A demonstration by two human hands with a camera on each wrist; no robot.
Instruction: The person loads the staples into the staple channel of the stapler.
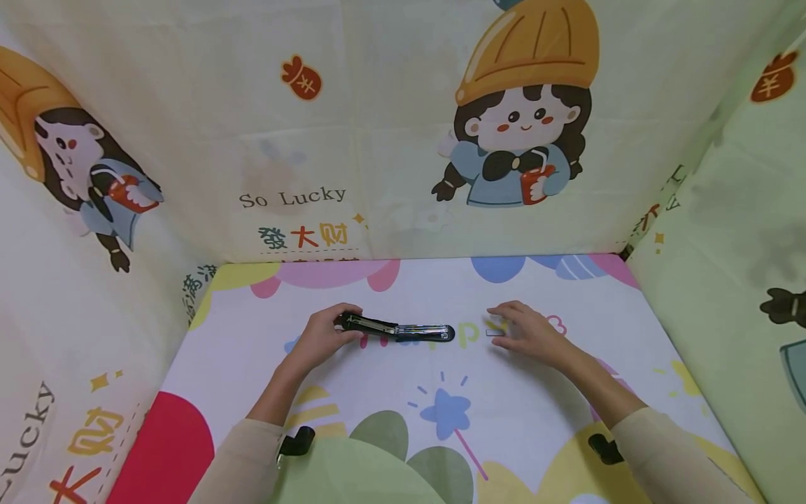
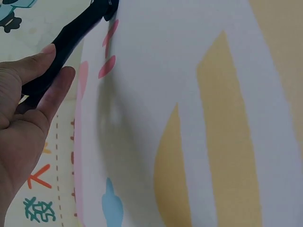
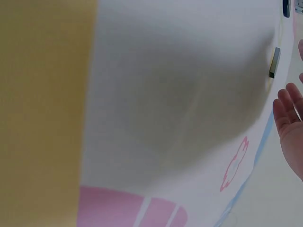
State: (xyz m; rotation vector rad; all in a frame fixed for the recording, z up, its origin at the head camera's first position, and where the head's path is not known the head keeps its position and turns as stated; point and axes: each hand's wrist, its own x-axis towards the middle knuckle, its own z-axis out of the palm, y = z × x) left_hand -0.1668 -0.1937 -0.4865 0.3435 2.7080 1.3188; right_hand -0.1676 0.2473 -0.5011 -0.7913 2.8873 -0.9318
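A black stapler (image 1: 425,333), unfolded almost flat with its metal channel facing up, spans the middle of the table. My left hand (image 1: 324,336) grips its left end; in the left wrist view the thumb (image 2: 40,64) lies on one side of the black body (image 2: 78,35) and a finger on the other. A short strip of staples (image 1: 495,333) lies to the right of the stapler, on the printed cloth. Around that strip my right hand (image 1: 529,332) spreads its thumb and fingers. The right wrist view shows the strip (image 3: 275,62) apart from the fingers (image 3: 283,109).
A printed cloth (image 1: 378,378) with cartoon shapes and letters covers the table. Patterned fabric walls (image 1: 390,154) rise behind and at both sides. Black straps or mounts (image 1: 297,442) sit at both wrists, by the beige sleeves.
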